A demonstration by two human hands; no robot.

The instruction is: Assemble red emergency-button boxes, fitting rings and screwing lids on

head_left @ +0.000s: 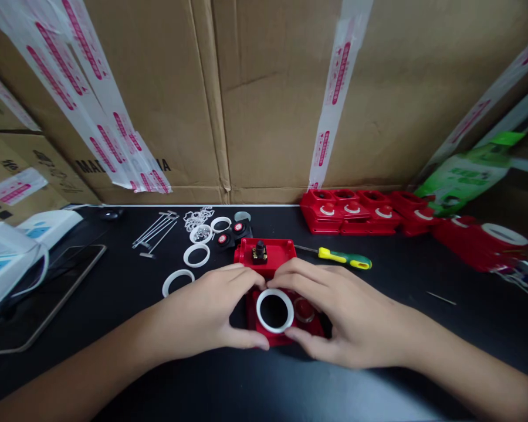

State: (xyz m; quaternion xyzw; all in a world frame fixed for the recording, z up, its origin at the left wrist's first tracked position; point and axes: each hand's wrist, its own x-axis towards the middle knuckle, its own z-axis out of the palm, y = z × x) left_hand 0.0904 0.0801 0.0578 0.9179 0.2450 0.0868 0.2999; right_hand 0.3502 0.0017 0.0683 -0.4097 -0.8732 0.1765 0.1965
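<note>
A white ring (pixel 259 310) lies on the red plastic cover (pixel 281 340) in front of me, framing a dark round opening. My left hand (pixel 220 308) grips the cover from the left, its thumb on the near edge and its fingertips by the ring's far side. From the right, my right hand (pixel 334 305) curls over the cover, with thumb and fingertips against the ring. Just beyond my fingers sits an open red box (pixel 279 253), and a black switch (pixel 259 252) stands inside it.
Loose white rings (pixel 196 255), a chain (pixel 199 217), black round parts (pixel 232 235) and metal T-shaped rods (pixel 156 228) lie at left. A screwdriver (pixel 345 258) rests behind my right hand. Red housings (pixel 352 211) line the back right by a green bottle (pixel 470 170). A phone (pixel 48 293) lies far left.
</note>
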